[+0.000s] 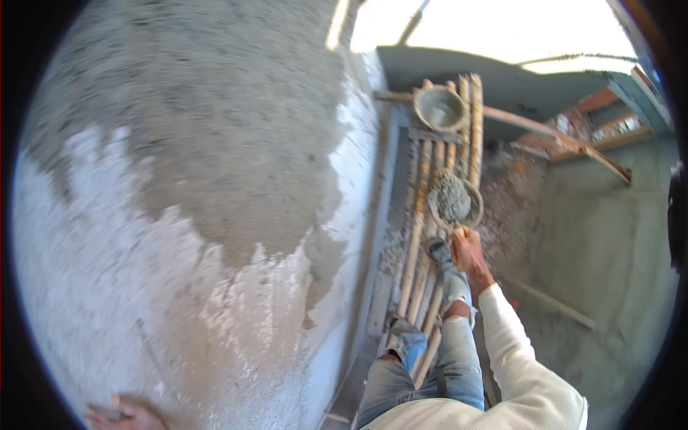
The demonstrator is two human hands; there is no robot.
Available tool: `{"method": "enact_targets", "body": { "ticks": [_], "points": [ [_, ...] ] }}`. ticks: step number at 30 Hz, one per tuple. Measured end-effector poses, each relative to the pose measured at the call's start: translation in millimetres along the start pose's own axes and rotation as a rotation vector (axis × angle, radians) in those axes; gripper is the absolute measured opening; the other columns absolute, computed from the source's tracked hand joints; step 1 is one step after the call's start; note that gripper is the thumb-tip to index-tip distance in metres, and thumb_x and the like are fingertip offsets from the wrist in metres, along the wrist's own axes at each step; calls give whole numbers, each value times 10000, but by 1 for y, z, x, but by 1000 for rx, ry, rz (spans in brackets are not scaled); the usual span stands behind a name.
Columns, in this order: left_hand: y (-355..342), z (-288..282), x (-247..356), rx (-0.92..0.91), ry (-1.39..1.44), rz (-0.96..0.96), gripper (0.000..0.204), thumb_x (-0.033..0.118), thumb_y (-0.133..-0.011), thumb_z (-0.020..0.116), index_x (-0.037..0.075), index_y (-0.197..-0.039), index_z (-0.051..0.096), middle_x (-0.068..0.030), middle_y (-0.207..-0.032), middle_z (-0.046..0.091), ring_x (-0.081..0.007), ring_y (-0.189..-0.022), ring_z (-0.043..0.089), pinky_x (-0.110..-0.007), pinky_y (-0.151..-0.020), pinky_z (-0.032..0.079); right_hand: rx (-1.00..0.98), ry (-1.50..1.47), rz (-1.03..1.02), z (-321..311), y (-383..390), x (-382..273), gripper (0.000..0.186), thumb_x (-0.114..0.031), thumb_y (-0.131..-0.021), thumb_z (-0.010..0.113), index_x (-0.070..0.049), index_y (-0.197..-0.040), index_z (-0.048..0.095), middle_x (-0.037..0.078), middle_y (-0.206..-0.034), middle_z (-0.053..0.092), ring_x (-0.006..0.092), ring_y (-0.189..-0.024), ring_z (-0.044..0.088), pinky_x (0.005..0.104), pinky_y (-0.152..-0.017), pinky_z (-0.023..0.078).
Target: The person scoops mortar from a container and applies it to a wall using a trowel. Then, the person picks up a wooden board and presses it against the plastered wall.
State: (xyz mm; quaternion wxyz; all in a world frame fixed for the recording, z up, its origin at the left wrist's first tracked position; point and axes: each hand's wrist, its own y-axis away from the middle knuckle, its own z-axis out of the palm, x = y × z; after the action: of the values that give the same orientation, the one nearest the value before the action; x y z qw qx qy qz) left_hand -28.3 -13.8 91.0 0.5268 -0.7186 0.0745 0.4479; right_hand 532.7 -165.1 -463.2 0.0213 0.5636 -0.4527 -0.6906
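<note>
Cream-coloured sleeve [512, 351] right up close at the lower edge, and out beyond its cuff comes the right hand [469, 254], fist curled tight on what looks like a short handle [458, 230]! Just past those knuckles sits a heap of grey mortar [451, 198], lumpy and wet-looking, over the left side of a round pan [474, 208]. Away at the bottom left, well apart from its partner, the left hand [132, 416] blurs in front of the wall [236, 107]; whether it grips anything, I cannot tell. Look down now: faded jeans [462, 358], torn at the knee, and both feet planted on bamboo poles [476, 136] laid lengthwise. Farther along them, a second round bowl [439, 109] rests near the far end. And that wall, what a patchwork, rough grey above, ragged white below! Over on the right, a reddish pole [530, 124] slants across above the grey floor [602, 251].
</note>
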Motion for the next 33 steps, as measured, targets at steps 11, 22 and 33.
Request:
{"method": "enact_targets", "body": {
  "ticks": [11,22,33],
  "points": [
    [22,-60,-49,-81,839,-164,578,347,-1052,555,44,-1542,520,-142,-1715,346,-400,-1615,211,-620,-1281,146,-684,-791,-536,93,275,-294,350,-217,-966,538,-11,-1247,571,69,-766,598,143,-534,551,287,-464,493],
    [89,-65,-209,36,576,-304,546,393,-1093,445,18,-1460,594,-155,-1671,425,-410,-1587,276,-618,-1279,139,1060,-858,-1472,94,415,-498,150,-64,-836,709,20,-925,622,11,-699,593,116,-572,497,290,-536,440],
    [100,-54,-216,67,667,-199,531,407,-1099,437,43,-1448,601,-179,-1629,479,-397,-1573,317,-561,-1266,207,-587,344,-1191,318,434,-67,379,-120,-883,670,-13,-1246,656,232,-808,683,462,-740,694,494,-719,582]
  ]
}}
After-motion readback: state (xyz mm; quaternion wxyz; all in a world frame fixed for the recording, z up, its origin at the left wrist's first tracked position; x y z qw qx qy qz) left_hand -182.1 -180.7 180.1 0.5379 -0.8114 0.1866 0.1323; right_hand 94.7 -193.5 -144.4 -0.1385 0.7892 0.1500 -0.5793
